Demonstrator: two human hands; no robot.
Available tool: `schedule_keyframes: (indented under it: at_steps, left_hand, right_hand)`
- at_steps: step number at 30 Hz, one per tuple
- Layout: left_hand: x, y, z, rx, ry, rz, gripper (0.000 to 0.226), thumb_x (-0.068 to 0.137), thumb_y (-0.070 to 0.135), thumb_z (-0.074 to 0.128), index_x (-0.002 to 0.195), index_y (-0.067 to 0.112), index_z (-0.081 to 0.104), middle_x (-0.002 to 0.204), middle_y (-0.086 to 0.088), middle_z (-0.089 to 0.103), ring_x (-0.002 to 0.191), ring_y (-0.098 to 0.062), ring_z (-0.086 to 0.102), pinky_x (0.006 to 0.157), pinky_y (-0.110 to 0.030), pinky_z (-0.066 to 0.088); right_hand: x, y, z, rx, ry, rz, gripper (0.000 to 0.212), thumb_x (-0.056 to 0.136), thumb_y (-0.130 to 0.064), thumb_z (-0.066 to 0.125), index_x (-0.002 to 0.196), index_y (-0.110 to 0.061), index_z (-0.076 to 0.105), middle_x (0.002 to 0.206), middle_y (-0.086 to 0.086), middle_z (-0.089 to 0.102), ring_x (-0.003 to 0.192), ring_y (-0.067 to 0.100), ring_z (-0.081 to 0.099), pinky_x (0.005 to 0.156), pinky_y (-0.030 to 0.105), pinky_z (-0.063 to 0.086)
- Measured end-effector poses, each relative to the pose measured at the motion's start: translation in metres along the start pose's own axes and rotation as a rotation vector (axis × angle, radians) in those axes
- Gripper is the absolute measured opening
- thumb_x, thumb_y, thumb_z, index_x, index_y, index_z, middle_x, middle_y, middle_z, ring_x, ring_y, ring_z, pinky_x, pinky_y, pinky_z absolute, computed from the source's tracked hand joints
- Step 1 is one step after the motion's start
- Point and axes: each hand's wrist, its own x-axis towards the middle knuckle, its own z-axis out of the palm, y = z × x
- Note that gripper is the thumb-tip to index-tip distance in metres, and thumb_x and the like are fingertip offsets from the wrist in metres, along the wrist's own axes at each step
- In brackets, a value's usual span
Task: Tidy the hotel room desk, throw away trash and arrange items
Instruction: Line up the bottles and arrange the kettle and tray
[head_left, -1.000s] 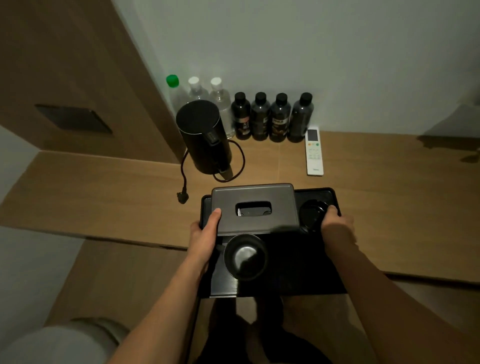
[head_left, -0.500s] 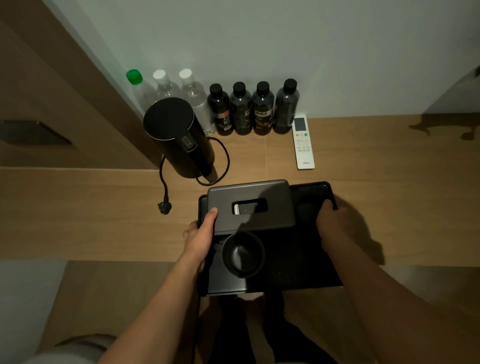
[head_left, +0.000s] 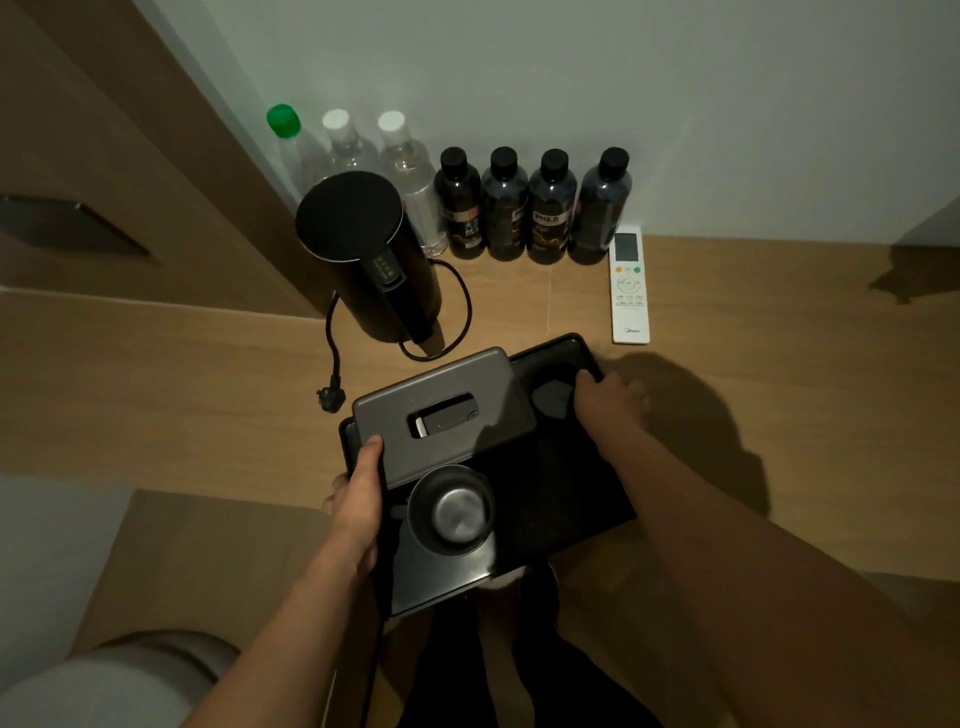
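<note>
The long light-brown wooden desk runs along the pale wall and carries everything here. On its near edge sits the flat black rectangular tray, skewed to the desk line, with its near end hanging out past the desk edge. On the tray's far left part lies a grey rectangular tissue box with a slot in its lid; near the front stands a dark round cup with a shiny bottom, and a second dark cup sits in the far right corner.

The left hand grips the tray's left rim, thumb up against the tissue box. The right hand holds the far right rim, fingers curled over the edge beside the second cup.

Behind, a black cylindrical electric kettle stands just beyond the tray, its black cord looping to a loose plug. Seven bottles line the wall: three clear plastic water bottles and four dark bottles with black caps. A white remote control lies just off the tray's far right corner.

The likely risks: pushing the skewed tray inward could knock the kettle, snag the cord or shove the remote; tilting it could slide the cups or box off the overhanging end.
</note>
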Motion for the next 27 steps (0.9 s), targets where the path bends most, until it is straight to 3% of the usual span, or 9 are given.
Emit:
schedule_keyframes:
  at_steps: [3,8,12,17,21,23,27]
  left_hand:
    - [0.006,-0.002,-0.004,-0.013,0.012,-0.013,0.108,0.039,0.102,0.063,0.126,0.038,0.060,0.132,-0.006,0.061,0.113,-0.035,0.063,0.096,-0.058,0.049]
    - [-0.054,0.035,0.010,0.017,0.030,0.057,0.116,0.044,0.102,0.058,0.135,0.031,0.047,0.131,-0.008,0.055,0.115,-0.036,0.059,0.101,-0.058,0.047]
    - [-0.064,0.040,0.012,0.010,0.010,0.103,0.109,0.051,0.097,0.061,0.133,0.028,0.049,0.129,-0.008,0.059,0.113,-0.034,0.062,0.102,-0.056,0.049]
    - [-0.071,0.038,0.017,0.018,-0.044,0.160,0.090,0.068,0.082,0.065,0.131,0.021,0.048,0.121,-0.009,0.065,0.108,-0.032,0.065,0.102,-0.054,0.049]
    - [-0.072,0.037,0.021,0.061,-0.081,0.159,0.097,0.063,0.089,0.064,0.133,0.023,0.049,0.120,-0.007,0.068,0.107,-0.032,0.067,0.100,-0.056,0.050]
    - [-0.074,0.042,0.024,0.094,-0.076,0.166,0.101,0.056,0.092,0.064,0.131,0.024,0.050,0.120,-0.006,0.068,0.107,-0.031,0.066,0.101,-0.056,0.050]
    - [-0.078,0.057,0.039,0.148,-0.089,0.204,0.079,0.075,0.081,0.062,0.127,0.024,0.050,0.118,-0.005,0.068,0.104,-0.030,0.067,0.100,-0.053,0.050]
  right_hand:
    - [0.007,-0.004,0.009,-0.024,0.002,-0.004,0.062,0.101,-0.048,0.034,0.147,-0.006,0.037,0.153,0.019,0.025,0.141,0.036,0.022,0.113,0.048,0.024]
    - [0.017,-0.001,0.016,-0.059,0.046,-0.007,0.067,0.102,-0.050,0.028,0.149,-0.003,0.034,0.156,0.022,0.023,0.144,0.038,0.021,0.116,0.046,0.019]
    - [0.030,0.001,0.010,-0.155,0.132,-0.052,0.068,0.102,-0.052,0.020,0.143,-0.002,0.043,0.146,0.025,0.040,0.135,0.040,0.035,0.111,0.046,0.026]
    - [0.054,-0.005,-0.032,-0.096,0.348,-0.060,0.071,0.093,-0.062,0.045,0.134,-0.004,0.045,0.134,0.019,0.047,0.123,0.037,0.045,0.101,0.047,0.038]
    - [0.086,-0.014,-0.050,-0.196,0.271,-0.132,0.069,0.089,-0.061,0.048,0.134,-0.009,0.039,0.132,0.016,0.044,0.120,0.033,0.044,0.099,0.045,0.040]
    - [0.102,-0.021,-0.056,-0.282,0.205,-0.121,0.078,0.078,-0.066,0.051,0.134,-0.012,0.043,0.129,0.014,0.048,0.118,0.033,0.045,0.099,0.047,0.040]
    - [0.179,-0.017,-0.053,-0.372,0.144,-0.089,0.080,0.054,-0.059,0.057,0.120,-0.014,0.054,0.109,0.013,0.057,0.103,0.035,0.055,0.090,0.047,0.048]
